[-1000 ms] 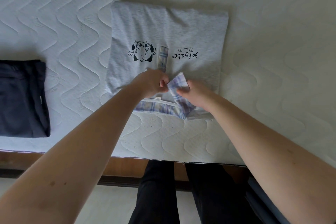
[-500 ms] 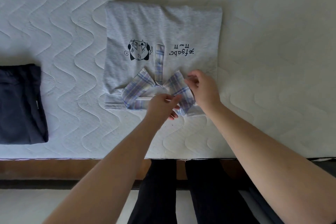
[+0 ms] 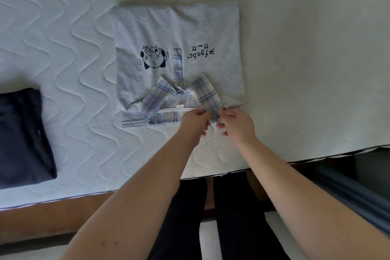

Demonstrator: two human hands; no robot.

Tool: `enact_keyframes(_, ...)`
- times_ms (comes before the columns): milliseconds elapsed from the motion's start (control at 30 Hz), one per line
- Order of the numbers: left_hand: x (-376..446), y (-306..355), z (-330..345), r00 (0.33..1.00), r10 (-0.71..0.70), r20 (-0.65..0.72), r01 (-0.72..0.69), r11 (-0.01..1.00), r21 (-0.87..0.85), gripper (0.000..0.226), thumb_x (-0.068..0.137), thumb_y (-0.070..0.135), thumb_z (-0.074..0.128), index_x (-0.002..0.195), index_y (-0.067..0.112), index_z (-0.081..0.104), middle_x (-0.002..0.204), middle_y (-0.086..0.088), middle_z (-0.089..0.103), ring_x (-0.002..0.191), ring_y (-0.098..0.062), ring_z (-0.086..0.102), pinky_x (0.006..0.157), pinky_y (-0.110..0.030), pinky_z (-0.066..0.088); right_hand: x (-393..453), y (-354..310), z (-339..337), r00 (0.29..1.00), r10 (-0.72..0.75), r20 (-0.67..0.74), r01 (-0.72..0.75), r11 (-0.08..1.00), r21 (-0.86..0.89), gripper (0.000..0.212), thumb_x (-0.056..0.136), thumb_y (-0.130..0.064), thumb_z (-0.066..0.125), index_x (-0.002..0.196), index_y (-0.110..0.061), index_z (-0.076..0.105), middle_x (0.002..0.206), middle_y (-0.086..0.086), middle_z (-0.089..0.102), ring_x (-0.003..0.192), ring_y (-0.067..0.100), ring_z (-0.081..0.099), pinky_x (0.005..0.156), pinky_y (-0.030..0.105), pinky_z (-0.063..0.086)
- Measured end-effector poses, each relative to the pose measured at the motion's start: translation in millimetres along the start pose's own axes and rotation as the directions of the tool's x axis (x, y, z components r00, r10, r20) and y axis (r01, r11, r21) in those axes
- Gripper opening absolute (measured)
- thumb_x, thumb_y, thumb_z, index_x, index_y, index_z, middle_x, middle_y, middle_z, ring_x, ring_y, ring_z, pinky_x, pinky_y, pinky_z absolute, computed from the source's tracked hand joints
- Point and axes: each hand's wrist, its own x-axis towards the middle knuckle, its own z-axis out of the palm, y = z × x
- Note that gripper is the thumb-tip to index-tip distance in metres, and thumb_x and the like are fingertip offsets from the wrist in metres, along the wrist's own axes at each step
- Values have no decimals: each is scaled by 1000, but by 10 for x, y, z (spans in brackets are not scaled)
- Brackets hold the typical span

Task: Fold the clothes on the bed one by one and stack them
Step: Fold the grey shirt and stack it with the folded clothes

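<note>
- Both hands pinch the right end of the plaid collar [image 3: 207, 95]: the left hand [image 3: 195, 121] holds it from the left with curled fingers, and the right hand [image 3: 237, 123] holds it from the right with thumb and fingers closed on the cloth.
- The collar belongs to a light grey polo shirt [image 3: 179, 34], which lies folded into a rectangle on the white quilted mattress [image 3: 63, 38], near its front edge, with the collar toward the person.
- The shirt is flat, with a few soft wrinkles. Its front shows a small black cartoon print [image 3: 153, 58] and a line of black lettering [image 3: 201, 52], both upside down in the head view. Between them runs a narrow plaid button strip [image 3: 177, 65].
- The two collar wings spread open like a V. The left wing [image 3: 157, 99] lies flat and no hand touches it.
- Both forearms reach forward from the bottom of the view and the hands almost meet at the collar end.
- A folded dark navy garment [image 3: 21, 135] lies on the mattress well apart to the left.
</note>
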Motion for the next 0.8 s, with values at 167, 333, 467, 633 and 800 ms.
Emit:
enact_keyframes(167,-42,-17,-66,986,-61,153,96,968,-233,16,94,21,65,78,18,63,51,6,44,44,-5,38,39,-18,31,-29,-37,81,993,68,101,-85,980,180,21,96,-37,57,97,-18,66,81,-6,70,52,2,66,38,16,41)
enact_keyframes(333,-40,-117,-79,996,-29,85,44,982,-185,15,97,25,60,86,17,68,57,4,54,45,-6,43,44,-20,36,30,-20,73,994,98,41,-105,966,237,10,91,-27,67,83,-21,67,73,-4,71,55,2,63,41,16,43)
enact_keyframes(467,-61,-209,-96,996,83,-11,-84,991,-103,17,95,26,58,93,14,69,61,4,62,50,-10,51,48,-22,41,76,36,86,991,-20,-132,22,1000,12,14,86,-26,73,89,-14,65,79,3,72,63,14,69,57,30,55)
enact_keyframes(633,-122,-359,-425,886,340,-316,-257,926,276,26,96,40,56,76,24,61,61,5,66,50,-4,60,47,-18,47,63,74,64,994,-52,-96,41,993,-112,25,91,-44,63,79,-23,57,77,0,72,52,15,69,53,37,55)
enact_keyframes(800,-150,-460,-874,680,484,-550,-265,862,432,33,85,39,71,86,18,45,82,1,51,65,-9,46,60,-24,34,-50,124,104,986,-143,-86,110,947,-303,41,82,-59,65,93,-21,51,86,-4,68,61,21,68,62,36,53)
